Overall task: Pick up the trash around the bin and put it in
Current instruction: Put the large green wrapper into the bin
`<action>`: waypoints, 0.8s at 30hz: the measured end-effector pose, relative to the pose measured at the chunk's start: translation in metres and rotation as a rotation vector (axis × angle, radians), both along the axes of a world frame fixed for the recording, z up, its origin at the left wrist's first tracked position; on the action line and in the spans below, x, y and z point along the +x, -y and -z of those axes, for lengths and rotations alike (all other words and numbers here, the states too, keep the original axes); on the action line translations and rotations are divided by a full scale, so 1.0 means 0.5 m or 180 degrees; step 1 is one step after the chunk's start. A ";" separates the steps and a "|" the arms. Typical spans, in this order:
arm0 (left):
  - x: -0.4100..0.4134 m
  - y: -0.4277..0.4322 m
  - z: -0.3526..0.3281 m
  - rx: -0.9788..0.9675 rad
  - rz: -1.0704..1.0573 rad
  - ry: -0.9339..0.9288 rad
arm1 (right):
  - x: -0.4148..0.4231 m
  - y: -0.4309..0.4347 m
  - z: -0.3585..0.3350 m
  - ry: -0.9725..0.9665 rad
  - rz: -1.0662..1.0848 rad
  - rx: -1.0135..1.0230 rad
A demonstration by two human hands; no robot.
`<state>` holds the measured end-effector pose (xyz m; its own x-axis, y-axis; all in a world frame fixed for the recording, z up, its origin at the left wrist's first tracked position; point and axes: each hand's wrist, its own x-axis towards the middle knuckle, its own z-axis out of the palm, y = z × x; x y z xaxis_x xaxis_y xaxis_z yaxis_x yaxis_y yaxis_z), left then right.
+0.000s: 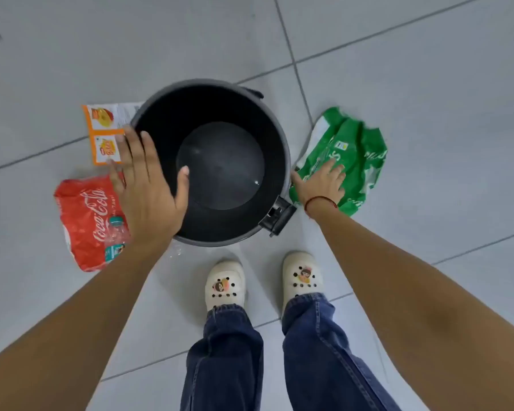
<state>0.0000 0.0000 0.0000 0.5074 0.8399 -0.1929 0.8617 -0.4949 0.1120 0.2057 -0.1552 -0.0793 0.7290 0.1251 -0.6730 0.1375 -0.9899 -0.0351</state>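
A: Your right hand (321, 182) lies spread and released on the green wrapper (350, 155), which sits on the floor just right of the bin (282, 137). You haven't closed on it yet.

B: And my left hand (149, 188)?

A: Open too, grasping nothing, over the bin's left rim. Below it lie the red Coca-Cola wrapper (83, 221), the clear bottle (116, 235) resting on that wrapper, and the orange-and-white packet (104, 129) tucked against the bin.

B: What might go wrong?

A: The green wrapper is flat and crinkled; a pinch with flat fingers may slide it along the smooth tile rather than lift it. Your right wrist is close to the bin's black hinge (276, 215), so a wide swing could nudge the bin. The bottle could roll off the red wrapper if you tug that first.

B: And the floor (428, 69)?

A: Pale grey glossy tiles with dark grout lines. The bin looks empty.
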 end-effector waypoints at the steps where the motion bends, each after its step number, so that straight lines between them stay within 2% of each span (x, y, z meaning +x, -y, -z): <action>1: 0.002 0.001 0.005 0.0074 -0.0085 0.0105 | -0.004 -0.006 0.018 -0.0122 0.0326 -0.0082; 3: 0.006 -0.001 0.010 0.0165 -0.0206 0.0277 | -0.006 -0.011 0.049 -0.0369 0.0771 -0.0185; 5: 0.004 0.002 0.020 0.0202 -0.0188 0.0354 | -0.010 -0.006 0.077 -0.0469 0.0843 -0.0210; 11: 0.004 0.000 0.018 0.0321 -0.0120 0.0324 | -0.016 0.015 0.071 0.0136 0.0594 0.0025; 15: 0.005 -0.003 0.007 0.0145 -0.0091 0.0194 | 0.017 0.040 -0.020 0.0782 0.0965 0.0541; 19: -0.003 -0.010 -0.005 0.0021 0.0087 0.0057 | 0.064 0.084 -0.165 0.1320 0.1453 0.1351; 22: -0.015 -0.030 -0.013 -0.0090 0.0285 0.0025 | 0.059 0.094 -0.293 0.1319 0.1232 0.1996; 24: -0.022 -0.047 -0.013 -0.0150 0.0394 0.0041 | 0.030 0.092 -0.364 0.1102 0.0874 0.2134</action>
